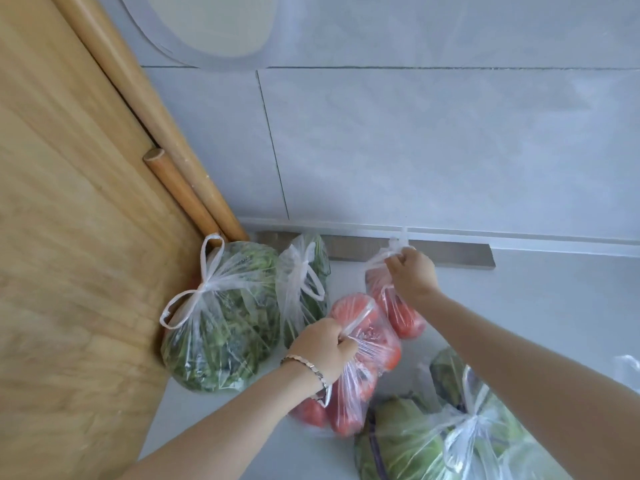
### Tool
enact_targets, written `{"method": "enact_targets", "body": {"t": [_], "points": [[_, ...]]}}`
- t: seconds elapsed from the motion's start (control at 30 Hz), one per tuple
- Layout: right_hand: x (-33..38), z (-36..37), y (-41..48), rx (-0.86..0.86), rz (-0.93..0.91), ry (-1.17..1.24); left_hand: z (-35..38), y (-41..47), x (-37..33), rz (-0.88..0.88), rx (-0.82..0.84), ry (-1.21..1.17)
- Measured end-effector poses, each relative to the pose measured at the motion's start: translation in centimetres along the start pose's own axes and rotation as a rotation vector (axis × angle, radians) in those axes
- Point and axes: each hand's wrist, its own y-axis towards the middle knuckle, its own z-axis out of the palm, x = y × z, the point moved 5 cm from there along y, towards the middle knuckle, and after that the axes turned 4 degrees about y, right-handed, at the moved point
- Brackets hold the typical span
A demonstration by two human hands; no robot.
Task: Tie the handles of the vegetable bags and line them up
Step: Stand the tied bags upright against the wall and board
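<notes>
Several clear plastic bags of vegetables stand on a pale floor. My left hand [322, 351], with a bracelet on the wrist, grips the gathered handles of a bag of red tomatoes [360, 379]. My right hand [412, 275] pinches the knotted handles of a smaller bag of red vegetables [398, 310] near the wall. A large tied bag of leafy greens [225, 320] sits against the wooden panel, and a second tied greens bag [304, 282] is beside it. A tied bag of cabbage [433, 434] lies at the lower right.
A wooden panel [69, 237] with two round wooden poles [180, 188] fills the left side. A grey tiled wall [415, 150] with a skirting strip [450, 256] runs behind the bags. The edge of another plastic bag [628, 368] shows at the far right.
</notes>
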Motion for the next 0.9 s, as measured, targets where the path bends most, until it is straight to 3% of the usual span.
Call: {"method": "enact_targets", "body": {"t": [0.2,0.67,0.9], "points": [[0.3,2.4,5.2,0.016,0.155,0.06,0.3,2.7,0.1,-0.054,0.041,-0.026],[1.8,8.0,6.2,0.231,0.187,0.253,0.5,5.7,1.7,-0.154,0.041,-0.13],[-0.4,1.4,3.5,0.27,0.152,0.291,1.4,5.5,0.9,-0.13,0.115,0.242]]}}
